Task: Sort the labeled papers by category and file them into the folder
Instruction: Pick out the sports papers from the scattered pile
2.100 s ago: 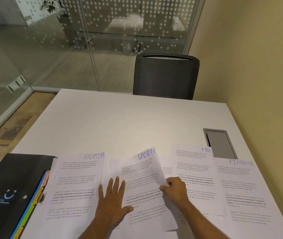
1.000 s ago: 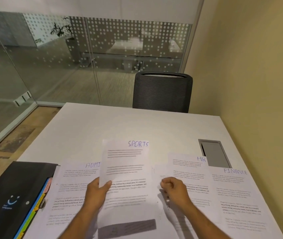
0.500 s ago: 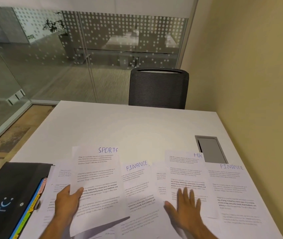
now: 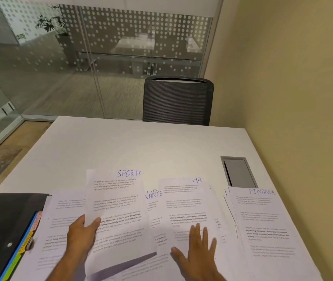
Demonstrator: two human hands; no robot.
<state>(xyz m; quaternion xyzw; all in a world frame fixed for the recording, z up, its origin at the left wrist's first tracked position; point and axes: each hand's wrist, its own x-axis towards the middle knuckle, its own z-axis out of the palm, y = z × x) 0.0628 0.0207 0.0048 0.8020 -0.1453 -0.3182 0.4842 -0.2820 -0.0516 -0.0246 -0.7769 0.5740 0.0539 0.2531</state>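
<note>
A black folder (image 4: 3,226) with coloured tabs lies at the surface's (image 4: 141,147) left edge. The left hand (image 4: 80,238) pinches the SPORTS sheet (image 4: 116,199), its near edge lifted. The right hand (image 4: 199,252) rests flat, fingers (image 4: 197,232) spread, on the HR sheet (image 4: 185,199). FINANCE sheets (image 4: 263,220) lie rightmost.
</note>
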